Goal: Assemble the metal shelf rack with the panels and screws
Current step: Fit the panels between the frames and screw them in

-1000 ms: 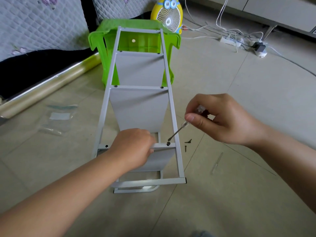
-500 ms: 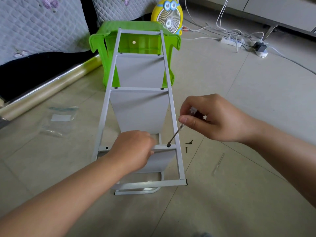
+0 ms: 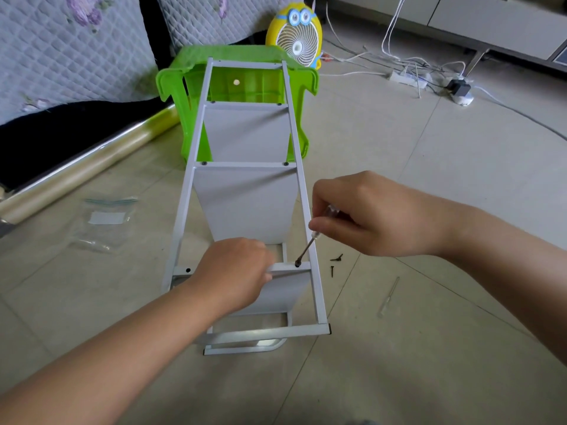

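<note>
The grey metal shelf rack (image 3: 187, 191) lies on its side on the tiled floor, its far end leaning on a green plastic stool (image 3: 171, 84). Three flat panels (image 3: 245, 204) sit between its rails. My left hand (image 3: 233, 277) grips the nearest panel's edge at the frame. My right hand (image 3: 374, 216) holds a small screwdriver (image 3: 310, 243), whose tip rests on a black screw (image 3: 297, 264) in the near right corner of that panel. Two loose black screws (image 3: 335, 262) lie on the floor just right of the rail.
An empty clear plastic bag (image 3: 101, 222) lies on the floor to the left. A long foil roll (image 3: 92, 161) stretches along the left side. Behind the stool stands a yellow fan (image 3: 294, 35). A power strip and cables (image 3: 408, 78) lie far right. A thin clear tube (image 3: 388, 297) is near right.
My right hand has shifted left and turned on the screwdriver, its tip staying on the same screw. My left hand keeps its grip on the panel.
</note>
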`<move>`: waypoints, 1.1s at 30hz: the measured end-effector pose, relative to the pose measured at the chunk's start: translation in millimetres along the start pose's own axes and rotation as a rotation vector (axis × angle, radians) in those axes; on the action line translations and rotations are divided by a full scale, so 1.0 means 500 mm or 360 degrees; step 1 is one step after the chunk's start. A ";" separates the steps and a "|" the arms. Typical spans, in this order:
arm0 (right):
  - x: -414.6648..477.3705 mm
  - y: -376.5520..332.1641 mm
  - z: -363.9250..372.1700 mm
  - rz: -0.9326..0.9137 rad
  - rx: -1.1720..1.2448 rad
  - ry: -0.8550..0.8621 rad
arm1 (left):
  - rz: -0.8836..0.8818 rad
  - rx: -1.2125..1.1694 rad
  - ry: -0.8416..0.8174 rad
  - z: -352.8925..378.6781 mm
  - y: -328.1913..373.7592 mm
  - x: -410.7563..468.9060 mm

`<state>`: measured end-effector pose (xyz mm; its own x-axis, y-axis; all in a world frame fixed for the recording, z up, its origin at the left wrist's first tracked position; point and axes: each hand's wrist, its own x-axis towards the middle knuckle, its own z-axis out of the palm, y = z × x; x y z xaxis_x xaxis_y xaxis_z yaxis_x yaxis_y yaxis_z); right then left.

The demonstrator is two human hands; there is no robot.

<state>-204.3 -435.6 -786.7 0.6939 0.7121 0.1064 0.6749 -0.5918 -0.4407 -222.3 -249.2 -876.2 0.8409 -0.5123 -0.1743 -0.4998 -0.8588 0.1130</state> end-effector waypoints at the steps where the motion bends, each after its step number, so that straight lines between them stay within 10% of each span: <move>1: 0.002 -0.003 -0.004 0.0016 -0.0021 -0.0054 | -0.0006 -0.0006 0.0001 0.001 -0.001 0.000; 9: 0.001 -0.021 -0.043 0.0147 -0.0094 -0.0549 | -0.0007 -0.0008 -0.0029 0.004 -0.008 0.002; 33: 0.041 -0.054 -0.053 -0.0121 -0.0855 -0.0725 | -0.0010 0.0237 -0.0193 -0.008 -0.033 -0.006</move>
<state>-201.6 -415.2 -749.1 0.5450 0.7767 -0.3157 0.8293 -0.5549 0.0666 -215.8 -233.3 -873.4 0.8174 -0.4963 -0.2924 -0.5272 -0.8491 -0.0327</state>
